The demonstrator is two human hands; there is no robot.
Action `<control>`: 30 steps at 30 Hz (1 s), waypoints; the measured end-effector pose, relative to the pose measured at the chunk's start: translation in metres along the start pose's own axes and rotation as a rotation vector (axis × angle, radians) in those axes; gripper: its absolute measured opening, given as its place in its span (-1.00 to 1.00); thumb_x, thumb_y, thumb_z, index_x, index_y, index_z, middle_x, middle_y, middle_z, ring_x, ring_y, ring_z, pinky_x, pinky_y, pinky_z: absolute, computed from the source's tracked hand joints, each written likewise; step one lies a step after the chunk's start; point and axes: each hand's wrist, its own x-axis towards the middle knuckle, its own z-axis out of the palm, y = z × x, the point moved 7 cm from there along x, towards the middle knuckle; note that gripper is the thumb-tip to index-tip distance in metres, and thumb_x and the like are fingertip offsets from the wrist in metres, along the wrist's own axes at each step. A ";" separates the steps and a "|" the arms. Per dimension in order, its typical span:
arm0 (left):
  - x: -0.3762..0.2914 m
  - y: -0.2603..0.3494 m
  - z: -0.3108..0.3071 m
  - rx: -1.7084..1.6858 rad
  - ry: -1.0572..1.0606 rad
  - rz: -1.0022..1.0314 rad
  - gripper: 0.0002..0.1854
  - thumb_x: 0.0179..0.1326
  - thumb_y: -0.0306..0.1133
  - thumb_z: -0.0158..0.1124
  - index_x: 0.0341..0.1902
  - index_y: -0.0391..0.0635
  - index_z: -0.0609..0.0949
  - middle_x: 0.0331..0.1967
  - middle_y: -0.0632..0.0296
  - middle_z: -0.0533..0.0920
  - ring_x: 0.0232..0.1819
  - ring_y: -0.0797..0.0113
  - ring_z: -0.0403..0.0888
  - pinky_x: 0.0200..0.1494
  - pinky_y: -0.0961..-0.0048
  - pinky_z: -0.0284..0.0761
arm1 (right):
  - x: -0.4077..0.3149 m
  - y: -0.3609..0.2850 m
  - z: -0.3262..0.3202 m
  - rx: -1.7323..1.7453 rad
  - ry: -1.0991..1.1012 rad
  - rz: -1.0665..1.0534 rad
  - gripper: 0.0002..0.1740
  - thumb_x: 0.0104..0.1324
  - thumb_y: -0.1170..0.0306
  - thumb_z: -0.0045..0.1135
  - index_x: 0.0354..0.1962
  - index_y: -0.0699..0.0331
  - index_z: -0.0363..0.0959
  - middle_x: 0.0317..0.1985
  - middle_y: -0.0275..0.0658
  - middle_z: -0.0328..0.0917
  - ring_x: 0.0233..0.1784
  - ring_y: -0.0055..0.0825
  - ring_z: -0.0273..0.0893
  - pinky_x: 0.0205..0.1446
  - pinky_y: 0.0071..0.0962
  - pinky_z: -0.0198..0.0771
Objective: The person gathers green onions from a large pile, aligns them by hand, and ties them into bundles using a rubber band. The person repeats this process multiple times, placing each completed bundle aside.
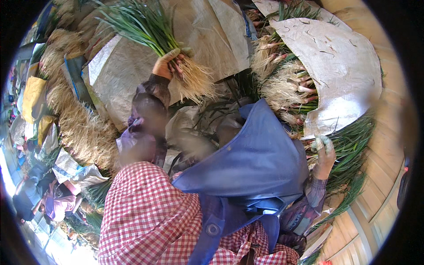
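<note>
My left hand (169, 63) grips a bunch of green onion-like plants (155, 36) at the stems. Its green leaves point up and left; its pale stringy roots hang down to the right, over a beige plastic sheet (212, 36). My right hand (324, 154) is at the lower edge of a white woven sheet (341, 66), beside green leaves (351, 152). Pale coverings show on its fingertips, and whether they pinch anything is unclear. Left of that sheet lies a pile of rooted bunches (288, 89) with reddish-white bulbs, partly covered by it.
A blue apron (251, 152) covers my lap. A long heap of pale roots (82, 132) lines the left side. Other people (59, 202) are at the far left among sacks (76, 169) and greens. A wooden slatted surface (377, 165) curves along the right.
</note>
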 end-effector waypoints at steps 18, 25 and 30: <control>0.041 -0.142 -0.082 0.684 0.567 -0.346 0.05 -0.19 0.19 0.38 0.25 -0.28 0.22 0.21 -0.04 0.31 0.07 0.13 0.43 0.05 0.29 0.35 | -0.017 0.000 0.021 0.098 -0.202 0.214 -0.71 0.29 0.34 -0.06 -0.16 0.35 0.49 -0.41 -0.33 0.50 -0.35 -0.64 0.41 -0.20 -0.62 0.29; 0.010 -0.102 0.017 0.791 0.760 -0.260 0.10 -0.24 0.10 0.44 0.16 -0.52 0.14 -0.01 -0.14 0.46 0.02 0.10 0.46 0.06 0.25 0.38 | -0.024 -0.013 0.010 0.037 -0.186 0.183 -0.71 0.30 0.35 -0.07 -0.16 0.38 0.48 -0.37 -0.31 0.50 -0.35 -0.62 0.41 -0.19 -0.61 0.29; 0.037 -0.105 0.018 1.309 0.876 -0.226 -0.16 -0.15 -0.12 0.41 0.06 -0.47 0.24 -0.12 -0.07 0.52 -0.11 0.08 0.54 -0.02 0.27 0.45 | -0.023 -0.004 0.013 0.067 -0.172 0.181 -0.70 0.30 0.36 -0.08 -0.17 0.40 0.48 -0.39 -0.31 0.50 -0.35 -0.61 0.41 -0.18 -0.61 0.29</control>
